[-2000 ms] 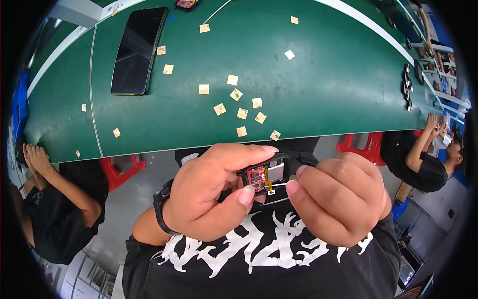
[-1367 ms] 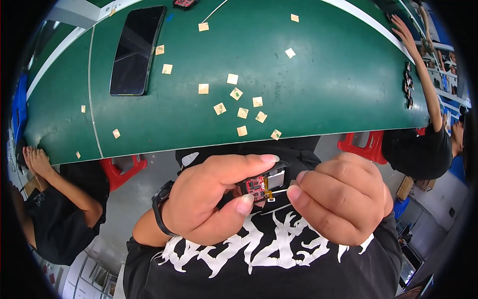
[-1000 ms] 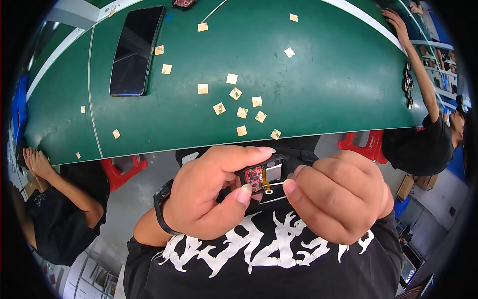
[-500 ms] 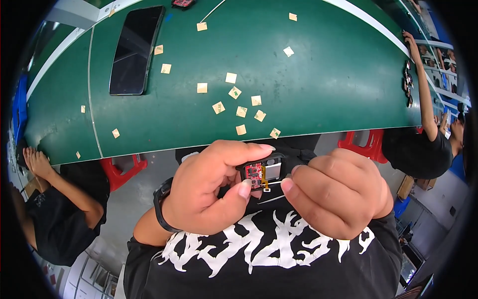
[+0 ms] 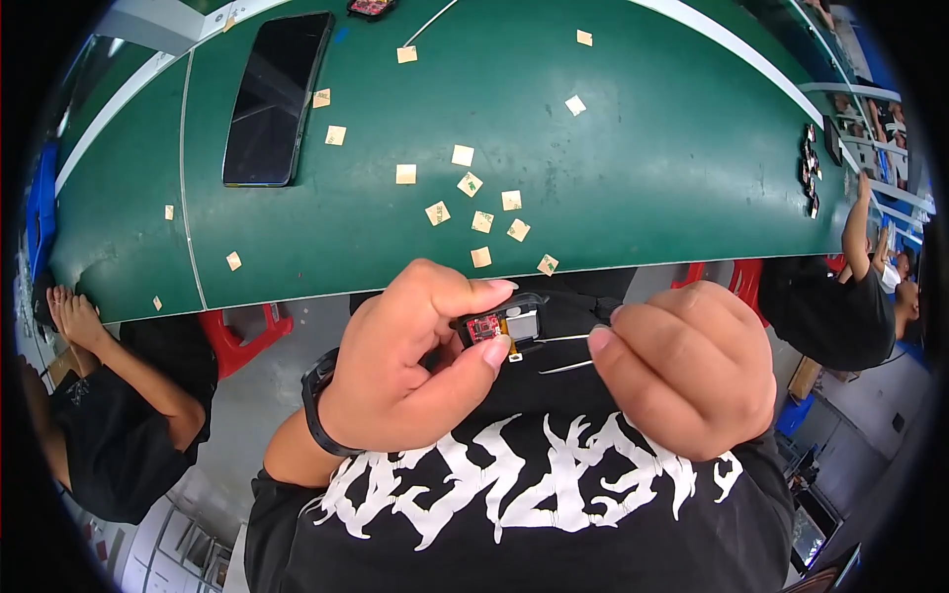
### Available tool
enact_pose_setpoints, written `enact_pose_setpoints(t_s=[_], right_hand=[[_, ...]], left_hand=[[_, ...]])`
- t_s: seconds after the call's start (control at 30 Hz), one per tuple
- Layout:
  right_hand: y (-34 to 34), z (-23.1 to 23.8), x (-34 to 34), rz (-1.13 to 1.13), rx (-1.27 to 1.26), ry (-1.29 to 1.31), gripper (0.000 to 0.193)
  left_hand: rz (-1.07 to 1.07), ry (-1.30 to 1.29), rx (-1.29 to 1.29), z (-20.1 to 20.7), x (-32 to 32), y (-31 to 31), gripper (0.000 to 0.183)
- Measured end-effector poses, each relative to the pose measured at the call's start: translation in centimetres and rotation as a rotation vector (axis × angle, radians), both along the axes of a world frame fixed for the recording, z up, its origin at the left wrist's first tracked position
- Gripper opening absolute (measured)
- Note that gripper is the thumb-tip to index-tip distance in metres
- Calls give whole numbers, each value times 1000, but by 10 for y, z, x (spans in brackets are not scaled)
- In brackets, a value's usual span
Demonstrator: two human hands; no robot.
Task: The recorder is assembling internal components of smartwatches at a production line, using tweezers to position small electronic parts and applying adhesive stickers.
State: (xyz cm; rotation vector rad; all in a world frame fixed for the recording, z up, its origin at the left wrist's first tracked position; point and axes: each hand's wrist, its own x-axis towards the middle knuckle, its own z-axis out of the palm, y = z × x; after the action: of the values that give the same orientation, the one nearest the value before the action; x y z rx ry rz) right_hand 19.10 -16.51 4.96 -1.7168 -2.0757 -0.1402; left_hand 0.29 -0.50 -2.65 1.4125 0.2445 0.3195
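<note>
My left hand (image 5: 410,371) is closed around a small black device casing (image 5: 534,302), thumb and fingers gripping its edges. Inside the casing are a red circuit board (image 5: 481,328) and a silver rectangular part (image 5: 523,326). A yellow-brown flex strip with a small pale end (image 5: 515,357) hangs at the lower edge, close to my left thumb. My right hand (image 5: 687,371) pinches a pair of metal tweezers (image 5: 566,369). Their two slim prongs are spread and point left. The upper prong's tip is close to the casing; whether it touches, I cannot tell.
Several small cream square stickers (image 5: 481,221) lie scattered on the green table (image 5: 643,178). A black phone (image 5: 277,99) rests at the far left, a red-and-black part (image 5: 371,8) beyond it. Small dark parts (image 5: 811,173) line the right end. People sit on both sides near red stools (image 5: 242,341).
My left hand and the casing have shifted slightly left. The tweezers' prongs now show more fully, farther from the flex strip. At right, another person's arm has drawn back from the dark parts.
</note>
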Motion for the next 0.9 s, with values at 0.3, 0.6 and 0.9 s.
enact_pose_setpoints(t_s=[0.3,0.6,0.9], right_hand=[[-6,-14,-4,-58,36,312,26],[4,-27,-9,-118,11,562,27],[8,-24,14,-219,-123,700,28]], left_hand=[[-21,-12,-3,6,-4,2,35],[-117,111,-175,21,1,22,30],[-13,174,-48,1,15,31,35]])
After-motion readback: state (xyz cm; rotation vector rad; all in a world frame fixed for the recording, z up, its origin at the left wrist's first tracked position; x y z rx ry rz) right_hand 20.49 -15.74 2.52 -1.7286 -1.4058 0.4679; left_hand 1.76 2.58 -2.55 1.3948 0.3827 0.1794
